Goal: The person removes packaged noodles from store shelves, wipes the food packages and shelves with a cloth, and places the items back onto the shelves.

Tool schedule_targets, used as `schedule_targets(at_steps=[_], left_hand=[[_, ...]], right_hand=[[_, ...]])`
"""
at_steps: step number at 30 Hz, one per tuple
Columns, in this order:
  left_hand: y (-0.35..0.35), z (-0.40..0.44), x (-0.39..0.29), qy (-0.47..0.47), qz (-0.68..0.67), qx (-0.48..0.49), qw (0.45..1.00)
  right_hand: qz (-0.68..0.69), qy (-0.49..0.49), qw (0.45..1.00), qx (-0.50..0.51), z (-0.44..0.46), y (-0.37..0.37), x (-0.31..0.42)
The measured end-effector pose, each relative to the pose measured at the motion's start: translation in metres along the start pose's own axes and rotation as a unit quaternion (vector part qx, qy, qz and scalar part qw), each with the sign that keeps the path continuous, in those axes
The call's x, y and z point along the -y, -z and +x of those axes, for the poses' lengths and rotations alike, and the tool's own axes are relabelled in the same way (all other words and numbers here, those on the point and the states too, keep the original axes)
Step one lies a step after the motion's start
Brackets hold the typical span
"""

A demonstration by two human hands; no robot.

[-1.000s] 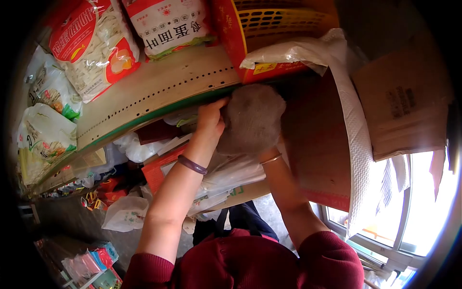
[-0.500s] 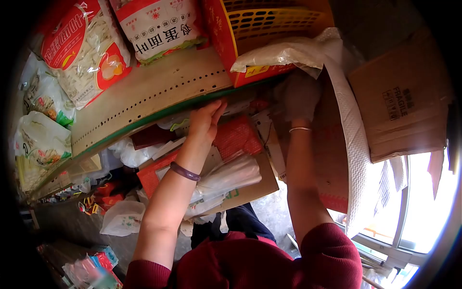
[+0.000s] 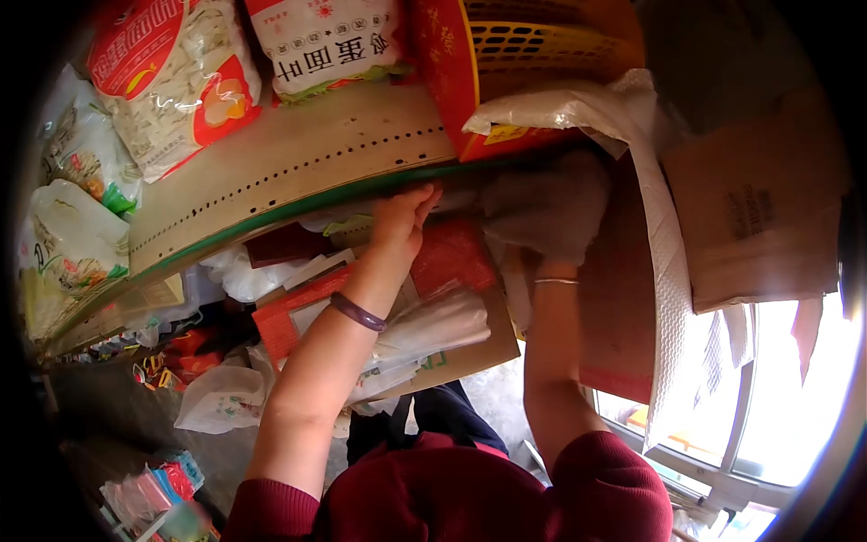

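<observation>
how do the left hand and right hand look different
The bare left hand shows its fingers, while the right hand is hidden by a soft grey-brown cloth. The left hand has a thick purple bangle at its wrist; the right hand has a thinner silvery bangle. Both belong to arms in ribbed maroon sleeves.

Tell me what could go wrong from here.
The soft grey-brown cloth at the end of the right arm could snag the crumpled translucent plastic sheet just above and drag it down. The bare left hand, at the long green shelf edge, might get scraped if it slides along there.
</observation>
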State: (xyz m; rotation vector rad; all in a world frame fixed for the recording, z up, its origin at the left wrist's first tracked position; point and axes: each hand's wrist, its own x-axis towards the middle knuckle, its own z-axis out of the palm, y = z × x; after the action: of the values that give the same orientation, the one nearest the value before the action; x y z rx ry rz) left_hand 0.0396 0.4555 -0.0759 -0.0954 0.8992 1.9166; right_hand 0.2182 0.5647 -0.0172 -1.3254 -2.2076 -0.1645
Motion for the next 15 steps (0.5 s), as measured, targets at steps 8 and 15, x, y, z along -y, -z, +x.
schedule_targets(at_steps=[8, 15], left_hand=[[0.0, 0.0, -0.001, -0.032, -0.001, -0.002, 0.999], [0.001, 0.003, 0.002, -0.066, 0.061, 0.016, 0.996]], right_hand=[[0.258, -0.046, 0.965, -0.009, -0.046, 0.016, 0.062], [0.072, 0.204, 0.973, 0.076, -0.032, 0.017, 0.117]])
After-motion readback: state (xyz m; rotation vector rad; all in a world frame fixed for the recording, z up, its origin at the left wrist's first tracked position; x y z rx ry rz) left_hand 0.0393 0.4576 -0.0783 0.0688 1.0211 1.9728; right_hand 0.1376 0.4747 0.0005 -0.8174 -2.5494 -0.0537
